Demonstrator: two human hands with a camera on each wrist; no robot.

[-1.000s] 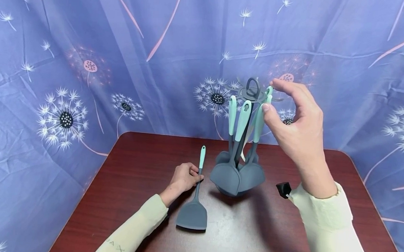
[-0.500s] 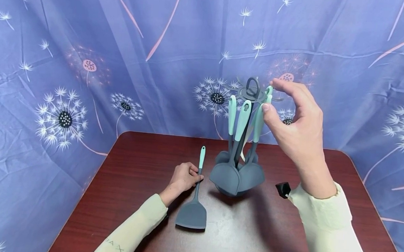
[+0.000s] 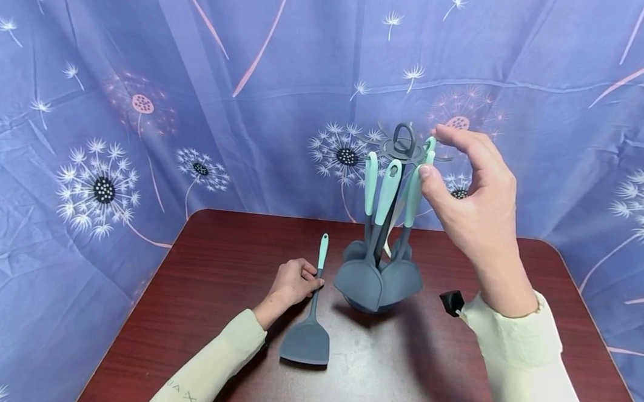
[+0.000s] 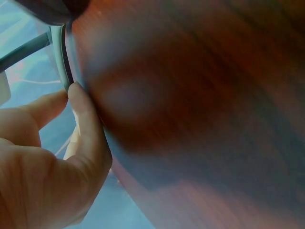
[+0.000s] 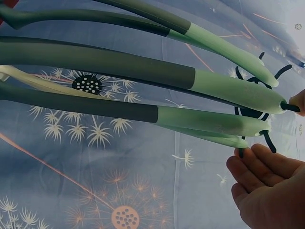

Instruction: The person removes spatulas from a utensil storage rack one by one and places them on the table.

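A turner (image 3: 306, 344) with a grey blade and mint handle lies flat on the table, blade toward the near edge. My left hand (image 3: 293, 282) pinches its shaft with thumb and fingers, just below the mint part. The upright utensil stand (image 3: 403, 149) carries several grey utensils with mint handles (image 3: 388, 192) hanging from hooks around its top. My right hand (image 3: 478, 194) holds the right side of that top, thumb and forefinger spread apart around the hooks. In the right wrist view, the right hand's fingers (image 5: 257, 167) meet one hook end, with the thumb at another.
The dark red wooden table (image 3: 194, 340) has rounded far corners. A blue dandelion-print cloth (image 3: 281, 150) hangs behind and beside it. A small black object (image 3: 451, 302) sits by the right cuff, right of the stand.
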